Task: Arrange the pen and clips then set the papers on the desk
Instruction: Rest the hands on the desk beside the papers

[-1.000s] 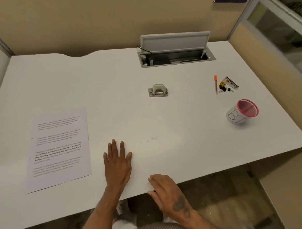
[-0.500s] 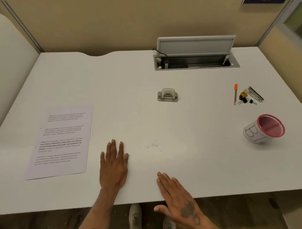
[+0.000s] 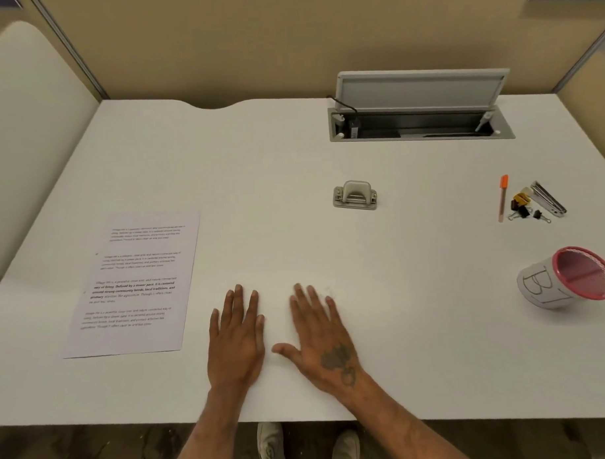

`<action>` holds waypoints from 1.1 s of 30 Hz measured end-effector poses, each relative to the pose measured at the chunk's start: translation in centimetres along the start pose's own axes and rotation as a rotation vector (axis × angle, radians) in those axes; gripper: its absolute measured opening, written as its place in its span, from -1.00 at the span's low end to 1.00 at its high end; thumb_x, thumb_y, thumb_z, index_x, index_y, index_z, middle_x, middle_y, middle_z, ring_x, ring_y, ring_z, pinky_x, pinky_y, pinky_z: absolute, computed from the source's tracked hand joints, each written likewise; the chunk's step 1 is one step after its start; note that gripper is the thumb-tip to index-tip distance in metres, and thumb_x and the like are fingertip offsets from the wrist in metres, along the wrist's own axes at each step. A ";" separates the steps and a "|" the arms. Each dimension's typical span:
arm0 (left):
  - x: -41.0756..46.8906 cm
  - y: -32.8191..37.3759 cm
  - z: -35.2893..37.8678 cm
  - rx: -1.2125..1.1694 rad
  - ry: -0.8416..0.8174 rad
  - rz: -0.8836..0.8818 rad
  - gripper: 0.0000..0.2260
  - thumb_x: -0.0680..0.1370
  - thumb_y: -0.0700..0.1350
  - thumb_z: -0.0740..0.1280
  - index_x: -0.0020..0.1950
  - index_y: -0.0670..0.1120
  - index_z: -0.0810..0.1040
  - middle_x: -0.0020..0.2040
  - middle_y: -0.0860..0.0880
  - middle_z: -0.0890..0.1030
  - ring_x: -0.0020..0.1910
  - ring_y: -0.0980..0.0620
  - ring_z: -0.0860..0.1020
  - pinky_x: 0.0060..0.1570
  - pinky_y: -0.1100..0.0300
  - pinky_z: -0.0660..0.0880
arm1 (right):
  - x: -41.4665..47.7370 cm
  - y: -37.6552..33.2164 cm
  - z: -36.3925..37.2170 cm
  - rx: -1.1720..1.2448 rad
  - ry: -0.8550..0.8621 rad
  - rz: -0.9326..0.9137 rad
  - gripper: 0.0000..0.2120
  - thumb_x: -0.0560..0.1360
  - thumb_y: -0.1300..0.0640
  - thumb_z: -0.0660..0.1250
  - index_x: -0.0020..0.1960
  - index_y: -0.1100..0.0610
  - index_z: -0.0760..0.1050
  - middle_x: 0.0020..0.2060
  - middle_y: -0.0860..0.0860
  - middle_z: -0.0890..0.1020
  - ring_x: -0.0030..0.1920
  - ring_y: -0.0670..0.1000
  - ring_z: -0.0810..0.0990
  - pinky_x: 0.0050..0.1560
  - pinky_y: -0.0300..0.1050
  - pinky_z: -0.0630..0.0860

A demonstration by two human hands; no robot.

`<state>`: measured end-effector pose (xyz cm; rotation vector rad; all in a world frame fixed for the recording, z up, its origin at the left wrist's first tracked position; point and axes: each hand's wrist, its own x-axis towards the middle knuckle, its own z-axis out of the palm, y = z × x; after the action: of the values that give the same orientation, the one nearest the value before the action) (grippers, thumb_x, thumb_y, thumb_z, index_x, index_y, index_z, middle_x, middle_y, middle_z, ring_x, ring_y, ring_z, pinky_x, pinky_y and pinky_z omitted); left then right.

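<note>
A printed sheet of paper lies flat on the white desk at the left. An orange-capped pen lies at the right, beside several small binder clips and a metal clip bar. A pink mesh cup labelled "B7" lies tipped on its side near the right edge. My left hand and my right hand rest flat, palms down, side by side near the front edge, holding nothing.
A grey hole punch sits mid-desk. An open cable tray with its raised lid is set into the back of the desk. Beige partition walls close the back and sides. My shoes show below the front edge.
My right hand has come up from the front edge onto the desk and now lies flat next to the left hand. The view has shifted left.
</note>
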<state>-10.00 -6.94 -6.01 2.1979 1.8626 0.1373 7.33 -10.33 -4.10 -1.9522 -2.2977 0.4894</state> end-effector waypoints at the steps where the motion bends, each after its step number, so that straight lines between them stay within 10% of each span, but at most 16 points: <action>1: -0.1 -0.1 0.0 0.010 0.002 0.015 -0.43 0.60 0.15 -0.25 0.59 0.01 0.02 0.60 -0.01 -0.04 0.59 0.01 -0.06 0.55 -0.05 -0.03 | 0.4 -0.9 0.2 -0.010 -0.001 -0.045 -0.16 0.52 -0.43 -0.11 0.56 0.17 0.02 0.57 0.08 0.02 0.57 0.10 -0.06 0.49 0.10 -0.14; 14: 0.0 -0.1 0.3 -0.014 0.005 -0.033 -0.48 0.61 0.11 -0.20 0.58 0.05 0.04 0.61 0.04 -0.02 0.58 0.09 -0.10 0.56 -0.01 -0.07 | -0.2 3.5 -0.4 -0.062 0.044 0.224 -0.08 0.47 -0.47 -0.23 0.56 0.20 0.00 0.56 0.08 0.04 0.56 0.12 -0.08 0.49 0.17 -0.15; 26: 0.0 -0.7 0.9 -0.010 0.014 -0.011 -0.48 0.62 0.12 -0.16 0.59 0.05 0.00 0.62 0.05 -0.05 0.59 0.11 -0.14 0.54 0.08 -0.18 | 4.6 -2.3 0.2 -0.023 -0.052 -0.158 -0.14 0.48 -0.45 -0.24 0.57 0.11 -0.08 0.58 0.00 -0.05 0.55 -0.01 -0.29 0.52 0.16 -0.31; 33: 0.0 -0.4 0.7 -0.014 0.018 -0.036 -0.47 0.62 0.12 -0.19 0.59 0.05 0.02 0.61 0.05 -0.02 0.59 0.09 -0.10 0.56 0.02 -0.10 | 2.3 1.5 0.5 -0.058 0.051 0.134 -0.04 0.45 -0.49 -0.22 0.55 0.21 0.01 0.57 0.09 0.04 0.57 0.08 -0.13 0.49 0.17 -0.25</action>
<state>-10.22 -6.97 -6.80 2.1595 1.9043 0.1630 8.17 -7.98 -5.31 -2.1292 -2.1849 0.3833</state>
